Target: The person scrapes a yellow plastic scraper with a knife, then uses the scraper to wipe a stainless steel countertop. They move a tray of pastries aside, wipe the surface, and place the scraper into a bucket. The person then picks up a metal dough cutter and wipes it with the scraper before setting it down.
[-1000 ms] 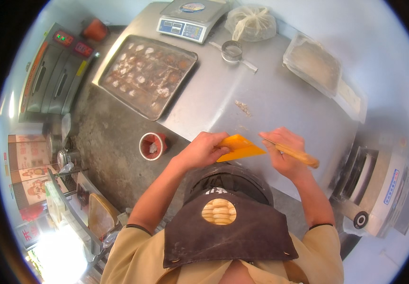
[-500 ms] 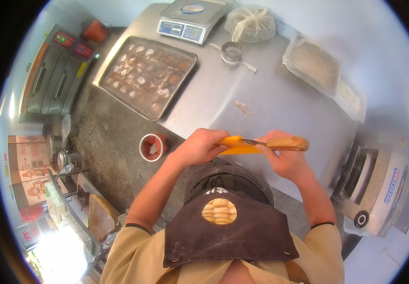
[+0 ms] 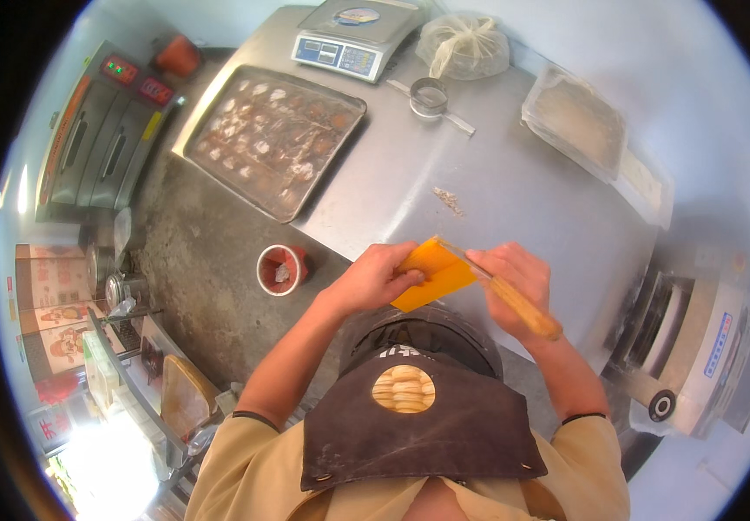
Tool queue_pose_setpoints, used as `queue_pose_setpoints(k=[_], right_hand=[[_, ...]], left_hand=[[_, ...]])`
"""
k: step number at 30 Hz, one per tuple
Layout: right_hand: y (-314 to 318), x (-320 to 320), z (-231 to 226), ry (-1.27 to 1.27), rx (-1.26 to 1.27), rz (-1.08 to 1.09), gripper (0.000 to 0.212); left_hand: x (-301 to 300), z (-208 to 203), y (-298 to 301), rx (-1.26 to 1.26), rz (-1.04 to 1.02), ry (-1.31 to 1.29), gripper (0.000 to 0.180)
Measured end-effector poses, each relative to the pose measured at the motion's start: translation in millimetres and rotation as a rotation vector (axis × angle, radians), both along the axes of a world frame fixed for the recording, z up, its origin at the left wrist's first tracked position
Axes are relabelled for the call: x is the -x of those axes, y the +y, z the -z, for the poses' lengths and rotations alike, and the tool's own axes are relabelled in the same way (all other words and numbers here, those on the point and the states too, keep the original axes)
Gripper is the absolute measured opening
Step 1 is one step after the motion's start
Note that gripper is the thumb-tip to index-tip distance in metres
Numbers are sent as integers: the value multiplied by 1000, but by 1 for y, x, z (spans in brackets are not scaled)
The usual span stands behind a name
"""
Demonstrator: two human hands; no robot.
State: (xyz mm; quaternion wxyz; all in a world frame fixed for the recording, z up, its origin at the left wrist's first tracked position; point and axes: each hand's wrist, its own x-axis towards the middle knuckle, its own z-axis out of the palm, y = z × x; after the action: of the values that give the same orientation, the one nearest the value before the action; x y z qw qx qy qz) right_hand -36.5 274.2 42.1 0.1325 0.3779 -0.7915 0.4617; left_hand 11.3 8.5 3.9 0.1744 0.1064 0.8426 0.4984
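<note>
Yellow scraper (image 3: 436,276), flat and tilted, held up before the person's dark apron (image 3: 418,451), at near edge of steel table (image 3: 523,187). L hand (image 3: 381,276): fingers clamped on scraper's left side, thumb on the face toward the wearer. R hand (image 3: 514,280): fingers closed abt. wooden-handled tool (image 3: 527,308), near where handle meets thin metal blade; handle slants down-right, its end sticking out past the hand. Blade lies along scraper's upper-right edge; whether the two touch can't be told. Surroundings, on table: scattered pale crumbs (image 3: 449,201) just beyond scraper; dark baking tray (image 3: 328,163) w/ white-dusted contents along left side; digital scale (image 3: 336,56) at far end; tied plastic bag (image 3: 462,50) to its right; small round sieve (image 3: 428,97) just below bag in view; translucent tub (image 3: 555,146) at right. On floor, L: red bucket (image 3: 299,261) w/ white rim. Far R: pale machine (image 3: 696,347), beside table.
</note>
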Motion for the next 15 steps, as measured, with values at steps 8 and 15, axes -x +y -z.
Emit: queue_pose_setpoints(k=[8, 15], right_hand=[[17, 11, -10, -522, -127, -91, 12], [9, 5, -4, -404, 11, -66, 13]], left_hand=[[5, -12, -4, 122, 86, 191, 20], [5, -16, -1, 55, 34, 152, 19]])
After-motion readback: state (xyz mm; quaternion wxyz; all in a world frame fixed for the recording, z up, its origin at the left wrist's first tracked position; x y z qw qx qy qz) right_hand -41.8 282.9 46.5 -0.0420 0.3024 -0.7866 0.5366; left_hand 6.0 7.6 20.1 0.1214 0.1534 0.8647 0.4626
